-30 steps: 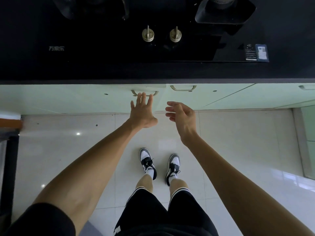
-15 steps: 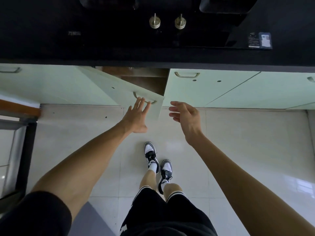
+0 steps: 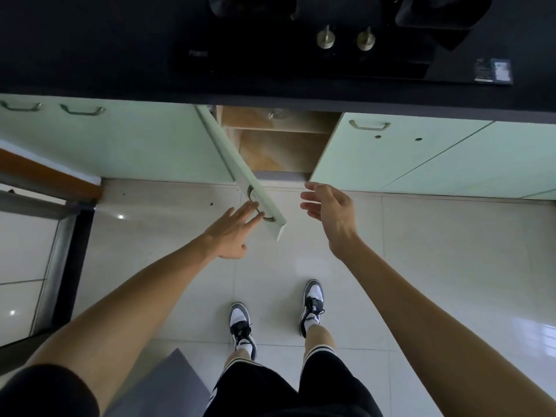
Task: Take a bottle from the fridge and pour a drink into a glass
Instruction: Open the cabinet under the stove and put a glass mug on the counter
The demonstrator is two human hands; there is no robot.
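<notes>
Two bare hands reach out: the left hand (image 3: pixel 230 233) lays straight fingers on the handle (image 3: pixel 255 206) of the cabinet door (image 3: pixel 231 152), which is swung far wider than half a second ago. The right hand (image 3: pixel 331 212) hangs relaxed just beside it, holding nothing. A dim glassy shape (image 3: pixel 278 114), perhaps a glass, sits on the shelf (image 3: pixel 301 121) inside.
</notes>
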